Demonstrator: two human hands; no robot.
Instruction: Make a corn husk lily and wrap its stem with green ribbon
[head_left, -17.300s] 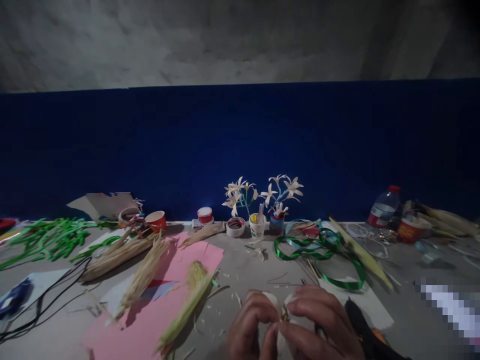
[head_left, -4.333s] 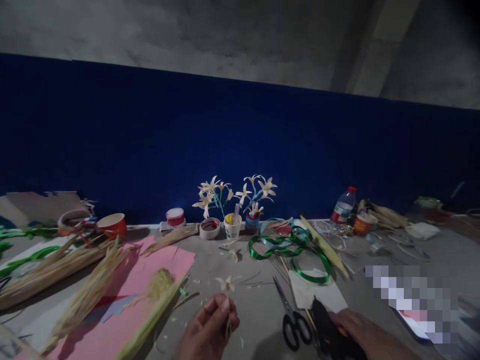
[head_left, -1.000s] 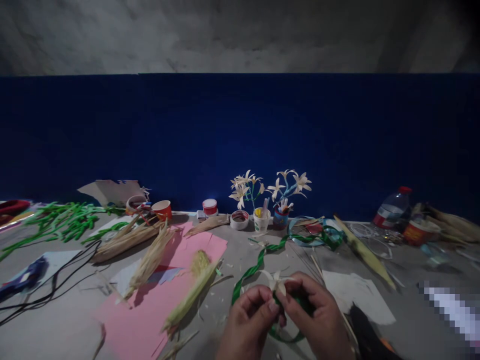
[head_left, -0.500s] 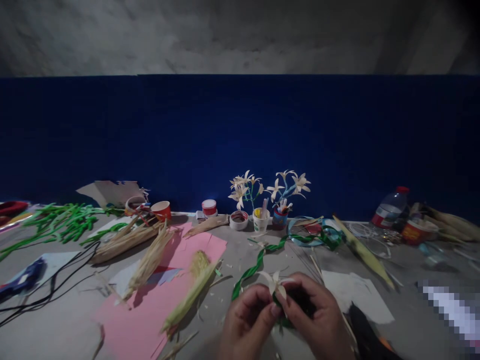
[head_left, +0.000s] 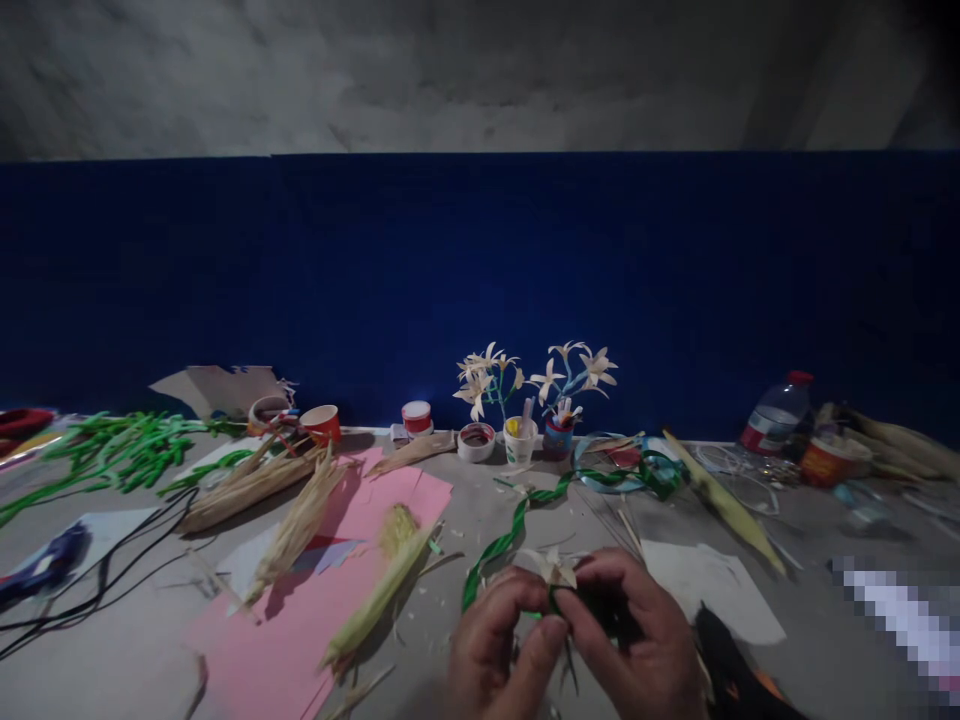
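A small cream-white flower, like those standing at the back, is pinched at its base between my two hands. My left hand closes thumb and fingers on it from the left. From the right, my right hand holds fingers and thumb together at the green-wrapped stem just under the petals. A twisted green ribbon runs from near my left hand back across the table. Much of the stem is hidden by my fingers.
Two white flower bunches stand in a white cup and a blue pot. Corn husks lie on pink paper to the left, with a glue gun beyond. Right are white paper, a black-handled tool and a bottle.
The flower has turned in my fingers, its petals now facing more upward. My left thumb has shifted slightly, and both hands have moved a little to the right.
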